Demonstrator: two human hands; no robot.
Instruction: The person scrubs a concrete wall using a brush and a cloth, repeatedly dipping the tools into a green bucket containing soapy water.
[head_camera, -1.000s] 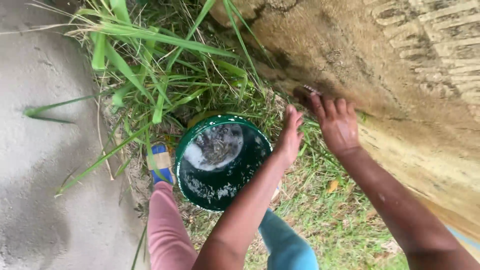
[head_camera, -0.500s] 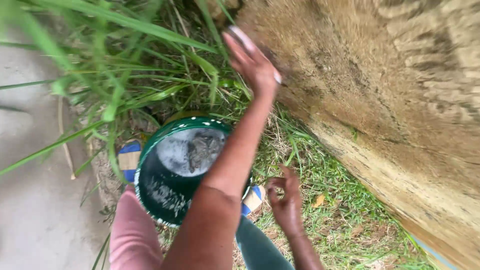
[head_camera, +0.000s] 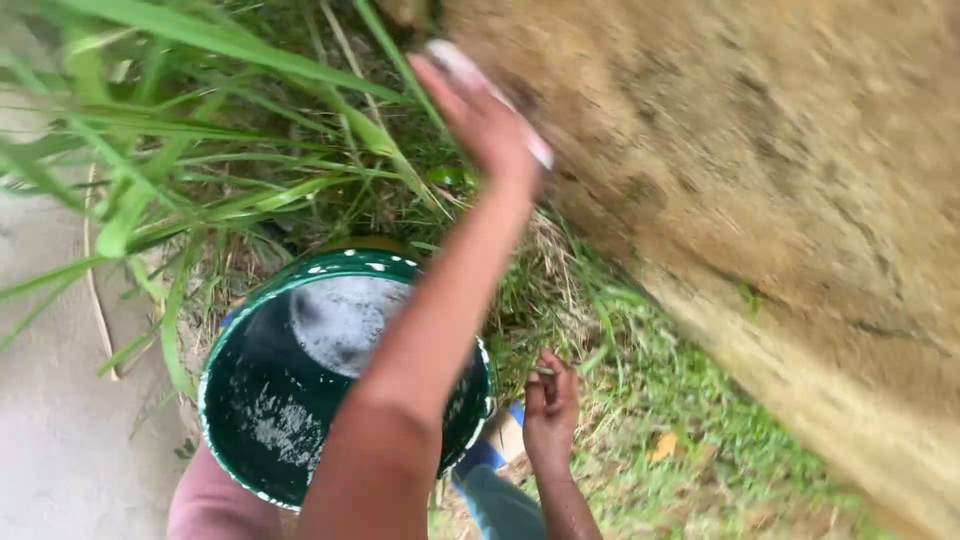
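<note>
- Left hand is up high, reaching across above the bucket, fingers stretched out flat and together, pressed on the rough tan wall.
- Something pale shows at its fingertips and along the hand's edge; too blurred to say if it is a cloth or wet paste, so I cannot tell whether it holds anything.
- The wall's lower edge runs as a long slant, from above the bucket down to its right.
- Right hand sits low, just right of the bucket's rim, fingers curled narrow down among the grass, close to the wall's foot.
- The bucket, dark green with pale splashes and a greyish pool inside, stands below the left hand and beside the right.
- Long grass blades lean over from the bucket's upper left; grey pavement lies to its left.
</note>
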